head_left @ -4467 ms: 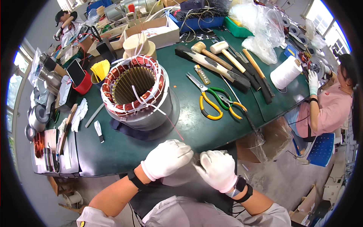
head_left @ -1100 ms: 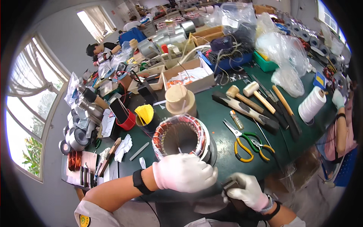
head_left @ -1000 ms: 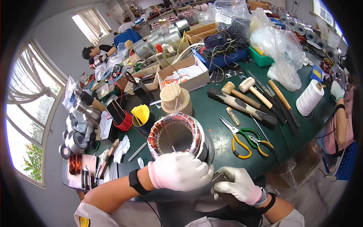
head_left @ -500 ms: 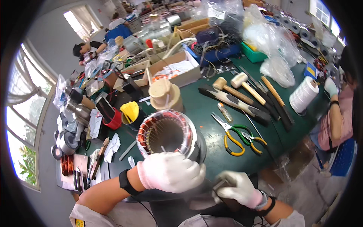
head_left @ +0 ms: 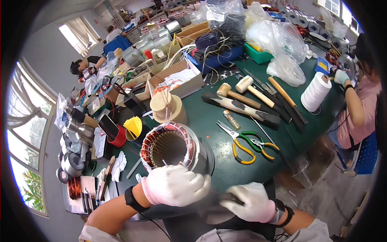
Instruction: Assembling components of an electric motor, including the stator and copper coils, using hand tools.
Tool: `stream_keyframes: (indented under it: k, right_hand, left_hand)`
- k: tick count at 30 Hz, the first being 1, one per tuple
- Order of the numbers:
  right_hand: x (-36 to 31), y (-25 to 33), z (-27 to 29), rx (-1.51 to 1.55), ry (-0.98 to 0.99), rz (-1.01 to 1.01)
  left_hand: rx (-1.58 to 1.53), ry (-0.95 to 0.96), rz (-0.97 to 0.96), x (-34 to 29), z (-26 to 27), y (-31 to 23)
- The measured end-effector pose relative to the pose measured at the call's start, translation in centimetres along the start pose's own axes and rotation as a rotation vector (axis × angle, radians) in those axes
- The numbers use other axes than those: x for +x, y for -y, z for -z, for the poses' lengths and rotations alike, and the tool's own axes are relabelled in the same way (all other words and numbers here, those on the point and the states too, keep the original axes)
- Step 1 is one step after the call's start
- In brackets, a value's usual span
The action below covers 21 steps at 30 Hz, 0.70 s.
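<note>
Hands have parted, leaving the left hand by the wound stator, at six o'clock, curled closed, contents unclear; right hand, at four, clasps a dark object.

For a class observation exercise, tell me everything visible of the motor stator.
The motor stator stands upright, its round opening facing up. Around the top runs a ring of reddish-copper windings, bound at intervals with white lacing; inside, the wall is ribbed with narrow slots. The outer housing is smooth, grey and metallic-looking. It is on the dark green bench, in front of a pale stepped round block. The gloved left hand hides part of its near side; whether they touch cannot be told.
</note>
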State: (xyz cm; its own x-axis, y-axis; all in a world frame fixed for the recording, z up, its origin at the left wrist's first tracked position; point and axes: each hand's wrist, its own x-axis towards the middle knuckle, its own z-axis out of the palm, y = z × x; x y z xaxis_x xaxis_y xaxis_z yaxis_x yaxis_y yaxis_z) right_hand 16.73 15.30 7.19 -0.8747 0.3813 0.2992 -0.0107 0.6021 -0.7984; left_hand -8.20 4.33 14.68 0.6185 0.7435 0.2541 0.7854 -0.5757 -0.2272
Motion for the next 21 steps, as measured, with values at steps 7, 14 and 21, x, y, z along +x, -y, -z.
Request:
stream_keyframes:
  k: [7,14,21]
  right_hand:
    - [2.8,0.2,-1.4,-0.234,-0.099,0.275]
    - [2.1,0.5,-0.7,-0.086,-0.088,0.168]
    - [-0.5,-1.9,-0.8,0.88,0.315,-0.508]
  left_hand:
    - [0.024,0.1,0.026,0.1,1.3,-0.1]
    - [0.07,0.094,0.037,0.4,1.4,-0.4]
    - [0.064,0.065,-0.01,1.0,0.5,-0.1]
